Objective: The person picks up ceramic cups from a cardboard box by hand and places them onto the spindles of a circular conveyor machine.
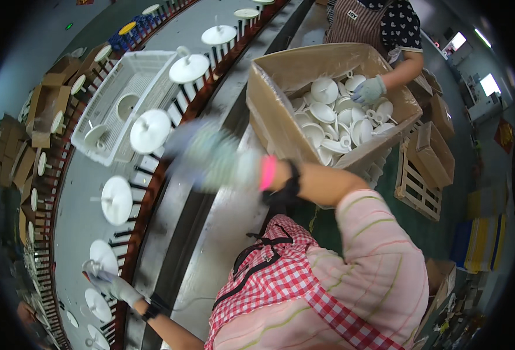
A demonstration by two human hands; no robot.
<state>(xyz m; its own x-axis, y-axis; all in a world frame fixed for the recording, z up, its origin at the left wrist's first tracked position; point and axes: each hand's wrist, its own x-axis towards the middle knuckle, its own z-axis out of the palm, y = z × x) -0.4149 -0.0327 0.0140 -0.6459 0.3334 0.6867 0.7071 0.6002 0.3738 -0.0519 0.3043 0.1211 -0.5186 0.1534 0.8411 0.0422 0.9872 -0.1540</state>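
My left hand [110,283], in a pale work glove, is at the lower left, its fingers closed at the stem of a white plastic disc [104,255] on the conveyor. My right hand [205,154], also gloved, is smeared by motion over the conveyor's near edge, so its fingers do not read clearly. Close to it are white discs with stems, one [151,131] just to its left and another [117,200] below left. Each disc stands on dark pegs along the curved brown rail [146,207].
A white plastic basket [144,61] holding a few discs lies inside the conveyor loop. At right, a cardboard box [286,64] holds many white stemmed discs; a co-worker's gloved hand [368,90] reaches in. A wooden pallet [418,186] and cartons [434,153] stand beyond.
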